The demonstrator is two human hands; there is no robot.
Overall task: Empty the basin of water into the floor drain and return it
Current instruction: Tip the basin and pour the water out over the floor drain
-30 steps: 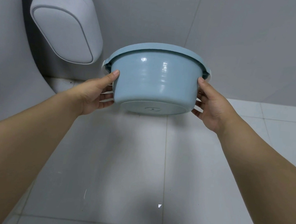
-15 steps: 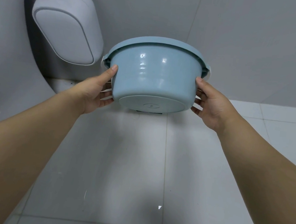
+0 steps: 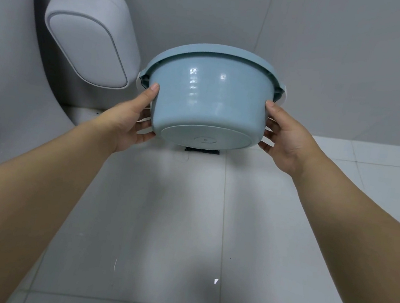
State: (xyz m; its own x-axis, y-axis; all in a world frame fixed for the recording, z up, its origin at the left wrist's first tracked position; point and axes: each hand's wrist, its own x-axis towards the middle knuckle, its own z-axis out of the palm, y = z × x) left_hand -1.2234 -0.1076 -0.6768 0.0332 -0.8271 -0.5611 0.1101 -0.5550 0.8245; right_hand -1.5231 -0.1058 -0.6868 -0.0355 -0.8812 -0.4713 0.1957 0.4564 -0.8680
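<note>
A light blue plastic basin (image 3: 211, 97) is held in the air, tipped far forward so its round underside faces me and its rim points toward the wall. My left hand (image 3: 132, 119) grips its left side and my right hand (image 3: 284, 139) grips its right side, thumbs on the wall of the basin. A dark floor drain (image 3: 202, 151) shows on the tiles just below the basin's lower edge, mostly hidden by it. The inside of the basin and any water are out of sight.
A white toilet (image 3: 92, 35) with a raised lid stands at the upper left, close to the basin's left handle. The grey wall (image 3: 346, 56) rises right behind the basin. Pale floor tiles (image 3: 159, 222) stretch toward me.
The basin has tipped further forward and risen slightly, showing more of its underside. The dark drain has come into view beneath it. Both hands keep their grip.
</note>
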